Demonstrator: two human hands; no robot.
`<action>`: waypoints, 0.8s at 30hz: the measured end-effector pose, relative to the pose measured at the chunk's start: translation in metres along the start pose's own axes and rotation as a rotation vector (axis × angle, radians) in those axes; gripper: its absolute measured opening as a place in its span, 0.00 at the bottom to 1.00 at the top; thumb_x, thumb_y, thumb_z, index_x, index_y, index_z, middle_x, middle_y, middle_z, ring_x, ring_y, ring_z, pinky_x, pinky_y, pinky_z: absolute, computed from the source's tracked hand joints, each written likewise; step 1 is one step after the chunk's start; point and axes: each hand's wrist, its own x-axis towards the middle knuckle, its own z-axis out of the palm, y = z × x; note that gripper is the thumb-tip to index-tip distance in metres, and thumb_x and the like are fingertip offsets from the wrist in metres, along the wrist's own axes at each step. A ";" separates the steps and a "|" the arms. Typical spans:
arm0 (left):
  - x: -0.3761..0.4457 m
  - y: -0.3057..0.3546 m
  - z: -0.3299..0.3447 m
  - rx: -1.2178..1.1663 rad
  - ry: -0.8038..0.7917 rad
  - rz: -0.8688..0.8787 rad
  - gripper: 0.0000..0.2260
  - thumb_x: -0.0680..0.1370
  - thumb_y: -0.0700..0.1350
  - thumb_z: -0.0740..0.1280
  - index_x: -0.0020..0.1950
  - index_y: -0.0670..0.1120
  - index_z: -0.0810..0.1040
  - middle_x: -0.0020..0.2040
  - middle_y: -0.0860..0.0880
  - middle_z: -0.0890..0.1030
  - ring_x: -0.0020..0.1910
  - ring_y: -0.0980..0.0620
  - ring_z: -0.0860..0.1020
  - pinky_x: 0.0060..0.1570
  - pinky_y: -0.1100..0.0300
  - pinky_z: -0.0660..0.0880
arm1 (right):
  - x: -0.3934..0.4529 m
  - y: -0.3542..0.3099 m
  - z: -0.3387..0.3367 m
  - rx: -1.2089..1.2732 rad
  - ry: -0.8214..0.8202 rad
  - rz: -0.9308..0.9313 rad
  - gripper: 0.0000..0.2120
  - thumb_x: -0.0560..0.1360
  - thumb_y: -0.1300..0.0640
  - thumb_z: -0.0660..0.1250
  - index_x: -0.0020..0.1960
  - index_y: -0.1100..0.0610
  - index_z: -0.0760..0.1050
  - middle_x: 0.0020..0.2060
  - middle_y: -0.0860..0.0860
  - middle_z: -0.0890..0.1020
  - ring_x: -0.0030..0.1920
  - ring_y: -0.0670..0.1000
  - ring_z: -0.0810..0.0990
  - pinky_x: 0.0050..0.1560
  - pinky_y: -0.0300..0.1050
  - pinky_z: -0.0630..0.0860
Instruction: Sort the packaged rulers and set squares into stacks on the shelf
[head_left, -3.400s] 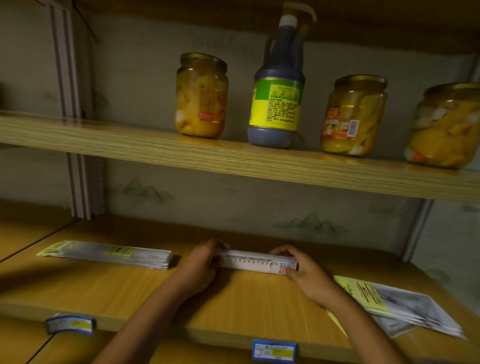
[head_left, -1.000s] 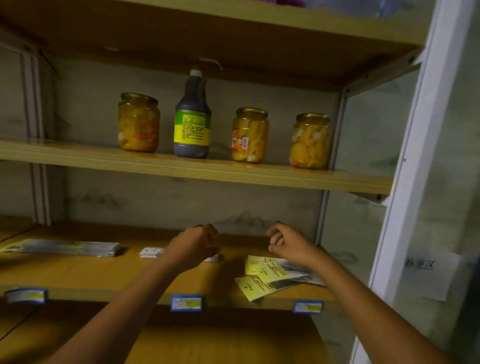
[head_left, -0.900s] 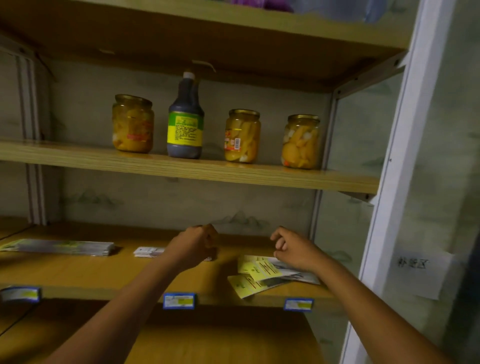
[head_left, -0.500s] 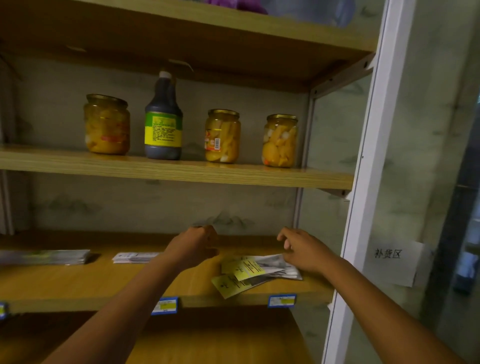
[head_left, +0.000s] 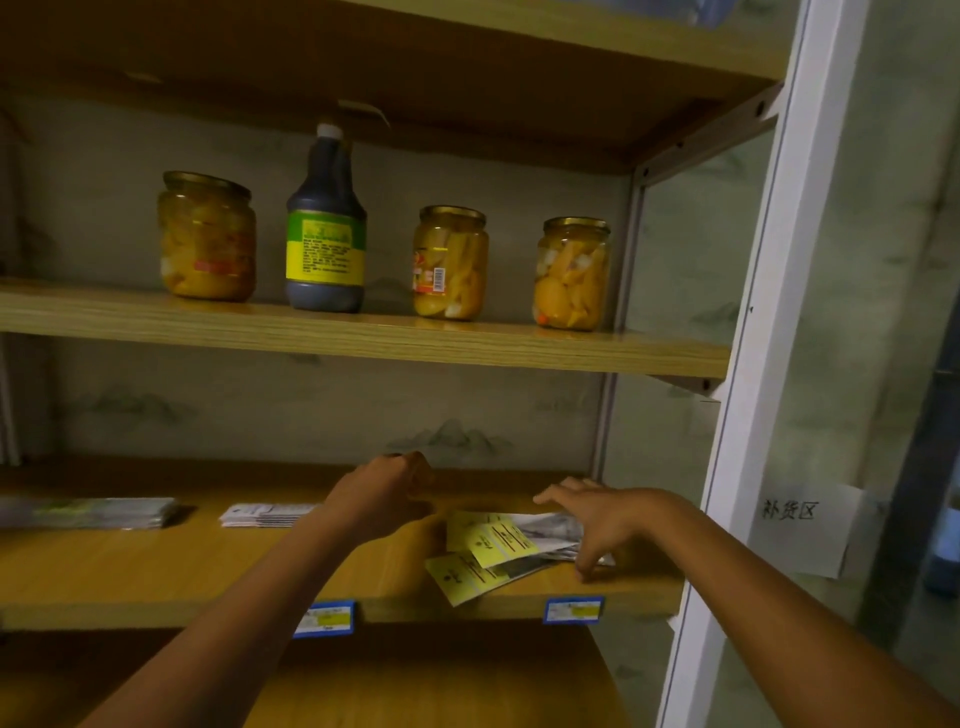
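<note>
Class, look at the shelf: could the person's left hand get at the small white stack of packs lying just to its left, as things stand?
Probably yes. The left hand hovers beside the small white stack, and nothing lies between them on the shelf.

Dim light; wooden shelving (head_left: 363, 343), white upright post (head_left: 769, 312), landscape-patterned back wall (head_left: 311, 415).

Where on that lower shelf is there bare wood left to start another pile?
Bare wood shows along the front of the lower shelf, before the long stack and the small stack. It is crowded at the right end, where the right hand touches the loose yellow-labelled packets.
</note>
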 end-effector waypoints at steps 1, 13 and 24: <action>0.000 0.000 0.000 0.005 0.002 -0.011 0.19 0.74 0.54 0.72 0.62 0.51 0.74 0.55 0.51 0.81 0.46 0.52 0.80 0.48 0.51 0.81 | 0.003 -0.002 0.000 -0.009 -0.036 0.001 0.51 0.68 0.53 0.77 0.80 0.44 0.48 0.78 0.49 0.54 0.77 0.56 0.53 0.73 0.58 0.63; -0.005 0.001 -0.007 0.013 0.031 -0.149 0.18 0.75 0.52 0.71 0.63 0.49 0.75 0.54 0.49 0.82 0.50 0.50 0.81 0.50 0.50 0.80 | 0.034 0.012 0.002 0.035 -0.119 -0.027 0.38 0.68 0.54 0.76 0.73 0.50 0.62 0.64 0.50 0.69 0.61 0.53 0.73 0.60 0.51 0.78; -0.002 0.006 -0.006 0.055 0.053 -0.168 0.18 0.75 0.52 0.70 0.63 0.49 0.76 0.57 0.49 0.81 0.51 0.50 0.80 0.50 0.51 0.80 | 0.035 0.024 0.015 0.050 0.012 -0.021 0.31 0.68 0.48 0.74 0.65 0.52 0.65 0.58 0.52 0.74 0.56 0.51 0.76 0.56 0.51 0.79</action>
